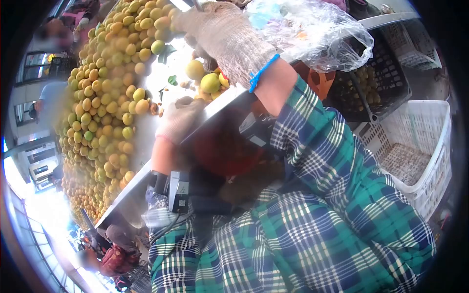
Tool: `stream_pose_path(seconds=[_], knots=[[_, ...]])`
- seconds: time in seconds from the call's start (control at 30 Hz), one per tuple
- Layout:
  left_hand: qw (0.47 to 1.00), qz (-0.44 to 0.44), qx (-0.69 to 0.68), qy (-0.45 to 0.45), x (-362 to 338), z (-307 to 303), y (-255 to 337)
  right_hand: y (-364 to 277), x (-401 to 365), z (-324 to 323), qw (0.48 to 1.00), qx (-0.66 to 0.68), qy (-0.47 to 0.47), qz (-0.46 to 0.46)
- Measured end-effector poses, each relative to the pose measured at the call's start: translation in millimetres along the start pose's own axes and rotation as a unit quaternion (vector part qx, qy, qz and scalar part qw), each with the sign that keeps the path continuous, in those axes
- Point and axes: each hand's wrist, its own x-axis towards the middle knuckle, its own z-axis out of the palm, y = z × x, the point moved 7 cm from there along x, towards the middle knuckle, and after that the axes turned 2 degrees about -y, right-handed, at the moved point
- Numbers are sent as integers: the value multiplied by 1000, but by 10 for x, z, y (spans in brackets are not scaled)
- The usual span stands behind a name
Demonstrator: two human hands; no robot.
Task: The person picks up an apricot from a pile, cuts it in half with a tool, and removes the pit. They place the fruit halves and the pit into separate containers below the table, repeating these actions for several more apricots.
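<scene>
A big heap of yellow-orange and greenish apricot-like fruits covers the left part of a bright metal table. My left hand, in a pale knitted glove, rests at the table's near edge with its fingers curled; whatever they hold is hidden. Further up, my right hand reaches over the table in a dirty knitted glove with a blue band at the wrist. Its fingers bend downward, mostly covered by the hand's back, so their contents do not show. Several loose fruits lie below it, between both hands.
Crumpled clear plastic bags lie beyond my right wrist. A black crate with fruits and a white plastic basket stand at my right. Green leaves and small brown bits are on the table. Other people are in the background.
</scene>
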Motion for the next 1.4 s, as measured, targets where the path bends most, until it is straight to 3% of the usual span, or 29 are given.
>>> stream_pose_path(seconds=[0.07,0.1,0.13,0.17,0.2,0.23,0.33,0.43,0.5,0.63,0.7,0.77,0.87,0.93,1.0,1.03,1.07,1.1,1.17,1.2,1.23,1.27,1.3,1.37,1.4], knots=[[995,-4,-100,24,-58,-61,-55,-73,-7,-36,951,-305,51,30],[995,-1,-98,23,-101,-67,-66,58,137,-89,951,-304,53,28],[996,34,-34,81,-173,-147,-32,-44,265,22,813,-539,58,-214],[988,69,30,138,-267,-210,-5,49,243,210,565,-704,55,-426],[958,161,90,220,-423,-254,90,13,234,194,607,-713,40,-347],[958,161,91,221,-534,-215,112,-17,203,202,607,-713,40,-348],[892,231,217,322,-938,-54,296,2,153,237,592,-737,26,-325],[904,221,191,311,-1134,218,229,-2,145,57,800,-558,21,-220],[896,225,214,316,-1185,325,170,79,152,-47,901,-411,14,-137],[888,243,196,338,-1242,367,114,36,153,7,848,-491,8,-201],[890,266,219,300,-1290,352,259,57,157,-59,904,-417,23,-87],[897,249,216,294,-1270,298,244,-36,101,-24,899,-432,17,-74],[886,260,100,370,-1065,16,199,-1,72,-27,900,-429,30,-69],[916,200,97,335,-715,-112,295,-31,106,-12,908,-408,46,-83],[936,163,101,297,-280,-159,279,-99,150,193,690,-705,-18,-162],[942,145,115,279,-97,-170,315,-107,149,189,689,-706,-15,-163],[952,143,130,237,36,-140,357,-93,156,42,825,-554,34,-103],[968,134,195,87,155,-10,327,-31,147,-109,922,-376,82,-38],[903,212,364,84,200,44,381,-49,183,-152,930,-359,63,-49],[903,214,364,81,235,71,326,-82,261,-146,896,-429,70,-90],[912,278,275,126,203,41,336,-93,322,-138,856,-495,73,-130],[908,336,182,170,112,-33,399,-176,263,59,705,-658,41,-260],[909,334,182,170,82,-25,405,-158,234,53,706,-658,38,-259],[976,194,82,60,69,22,371,-135,115,-89,899,-419,71,-107],[955,260,123,76,14,79,366,-102,138,-106,899,-418,69,-108]])
